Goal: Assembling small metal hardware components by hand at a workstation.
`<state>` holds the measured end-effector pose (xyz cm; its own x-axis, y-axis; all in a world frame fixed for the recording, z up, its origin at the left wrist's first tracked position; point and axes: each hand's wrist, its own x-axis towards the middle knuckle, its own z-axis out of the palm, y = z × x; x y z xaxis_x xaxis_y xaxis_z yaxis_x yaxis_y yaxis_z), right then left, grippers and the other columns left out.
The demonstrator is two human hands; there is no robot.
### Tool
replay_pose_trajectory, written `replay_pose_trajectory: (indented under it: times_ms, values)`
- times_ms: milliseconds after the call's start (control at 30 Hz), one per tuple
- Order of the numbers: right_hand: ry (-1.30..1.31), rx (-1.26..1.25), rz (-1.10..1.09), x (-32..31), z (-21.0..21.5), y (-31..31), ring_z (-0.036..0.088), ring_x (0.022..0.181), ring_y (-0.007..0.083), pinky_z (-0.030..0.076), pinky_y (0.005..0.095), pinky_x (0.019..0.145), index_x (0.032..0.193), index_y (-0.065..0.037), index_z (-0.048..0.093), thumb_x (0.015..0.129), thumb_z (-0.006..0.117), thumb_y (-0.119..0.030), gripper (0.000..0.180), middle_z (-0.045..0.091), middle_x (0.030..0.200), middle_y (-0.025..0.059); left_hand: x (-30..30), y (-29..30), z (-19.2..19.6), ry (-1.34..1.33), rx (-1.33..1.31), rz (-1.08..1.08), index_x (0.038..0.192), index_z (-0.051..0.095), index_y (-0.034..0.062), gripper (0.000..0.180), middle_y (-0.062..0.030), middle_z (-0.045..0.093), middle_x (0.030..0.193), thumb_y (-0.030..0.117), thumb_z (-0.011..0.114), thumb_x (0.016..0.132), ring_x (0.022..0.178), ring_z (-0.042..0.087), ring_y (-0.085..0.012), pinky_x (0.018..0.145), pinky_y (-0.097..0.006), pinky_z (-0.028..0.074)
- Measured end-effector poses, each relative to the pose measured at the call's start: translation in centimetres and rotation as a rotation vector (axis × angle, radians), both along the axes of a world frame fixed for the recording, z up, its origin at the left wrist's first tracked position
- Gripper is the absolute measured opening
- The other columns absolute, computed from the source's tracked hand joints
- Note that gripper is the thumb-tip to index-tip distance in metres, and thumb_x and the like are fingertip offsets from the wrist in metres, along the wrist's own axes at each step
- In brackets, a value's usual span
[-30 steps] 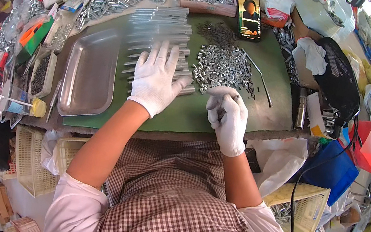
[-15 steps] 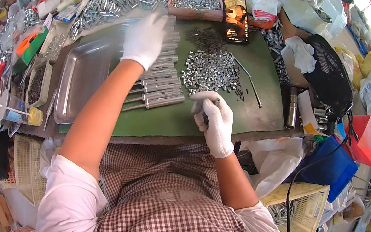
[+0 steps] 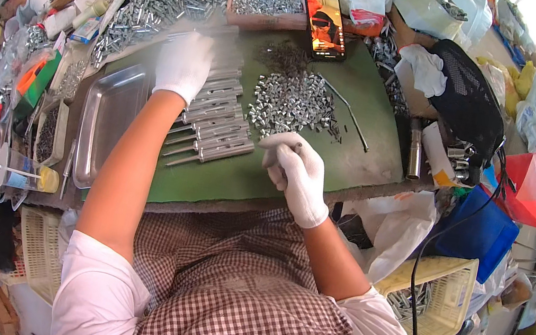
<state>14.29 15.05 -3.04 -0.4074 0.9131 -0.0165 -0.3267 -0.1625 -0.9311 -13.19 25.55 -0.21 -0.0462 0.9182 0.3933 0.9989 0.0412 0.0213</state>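
My left hand [image 3: 186, 65], in a white glove, is over the far left part of a row of metal cylinders [image 3: 222, 122] with thin rods sticking out toward the left. Its fingers are smeared by motion, so what they hold, if anything, cannot be seen. Closer to me, my right hand [image 3: 301, 180], also gloved, is closed with the thumb up. The end of a small grey metal piece [image 3: 297, 147] pokes out above its thumb; the rest is hidden. Just beyond that hand lies a pile of short shiny metal sleeves [image 3: 292, 105], with small dark pins [image 3: 286, 58] heaped behind.
A steel tray [image 3: 88, 132] sits left of the cylinders on the green mat [image 3: 354, 156]. A bent metal rod [image 3: 350, 114] lies at the right. Behind stand a phone [image 3: 325, 26], a box of small parts [image 3: 263, 21] and heaped metal tubes [image 3: 159, 10]. A cable [image 3: 418, 275] hangs at the right.
My left hand has come slightly nearer to me along the row of cylinders. My right hand stays closed in about the same place. The whole view has shifted a little.
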Motion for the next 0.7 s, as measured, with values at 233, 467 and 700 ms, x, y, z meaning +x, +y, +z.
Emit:
replay_pose_trajectory:
  times_ms: [233, 467, 700]
  values:
    - [0.008, 0.007, -0.010, 0.0, 0.1, 0.1, 0.043, 0.064, 0.0028, 0.034, 0.0183, 0.055, 0.112, -0.003, 0.069, 0.105, 0.053, -0.013, 0.020, 0.060, 0.085, -0.0019, 0.4, -3.0, -0.4, -0.068, 0.184, -0.163, 0.103, 0.074, 0.0099, 0.015, -0.0103, 0.070, 0.101, 0.017, 0.066, 0.092, 0.099, 0.066, -0.0339, 0.090, -0.044, 0.052]
    - [-0.057, 0.064, -0.038, -0.1, 0.1, 0.0, 0.046, 0.061, 0.0065, 0.035, 0.0209, 0.053, 0.112, 0.002, 0.067, 0.104, 0.047, -0.013, 0.026, 0.060, 0.083, 0.0034, 1.7, -5.0, 0.3, -0.085, 0.171, -0.255, 0.107, 0.074, 0.0104, 0.018, -0.0107, 0.070, 0.104, 0.016, 0.068, 0.091, 0.098, 0.066, -0.0338, 0.087, -0.044, 0.053]
    - [0.000, 0.023, -0.023, -0.1, -0.1, -0.2, 0.043, 0.063, 0.0029, 0.034, 0.0186, 0.055, 0.112, -0.002, 0.069, 0.105, 0.052, -0.011, 0.021, 0.060, 0.084, -0.0015, 2.9, -2.2, 0.5, 0.023, -0.023, -0.287, 0.126, 0.069, 0.0179, 0.031, -0.0120, 0.068, 0.105, 0.027, 0.062, 0.097, 0.101, 0.065, -0.0334, 0.087, -0.044, 0.053]
